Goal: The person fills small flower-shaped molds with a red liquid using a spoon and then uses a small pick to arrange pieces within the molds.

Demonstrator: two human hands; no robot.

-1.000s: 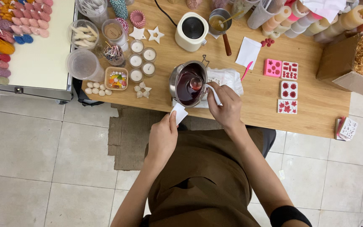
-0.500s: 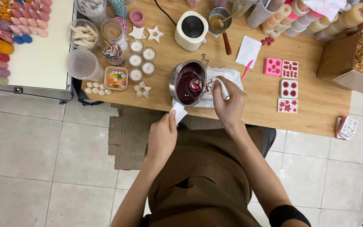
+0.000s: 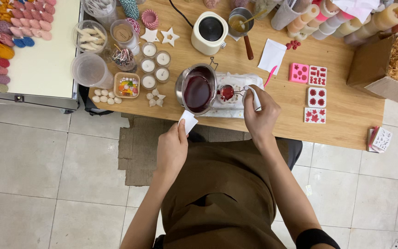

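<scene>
— Where is the ladle?
— The small ladle point(image 3: 227, 92), its bowl full of dark red liquid, hangs just right of the steel pot point(image 3: 197, 89), over the white cloth point(image 3: 236, 83) on the wooden table point(image 3: 346, 115). The right hand point(image 3: 260, 115) has its fingers closed round the ladle's white handle.

— And the pot?
— It sits tilted near the table's front edge, holding the same dark red liquid. The left hand point(image 3: 173, 147) pinches a folded white paper point(image 3: 188, 121) between thumb and fingers, the paper's top touching the pot's lower rim.

— What lies around them?
— Right of the cloth, pink and white silicone moulds point(image 3: 308, 76) with red shapes in them. Behind the pot, a cream electric melter point(image 3: 210, 33) and a small saucepan point(image 3: 239, 23) of amber liquid. To the left, round white candles point(image 3: 155, 67), two white stars point(image 3: 161, 37), and a tray of coloured beads point(image 3: 128, 86). A cardboard box point(image 3: 383, 69) of shredded filling stands at the far right.
</scene>
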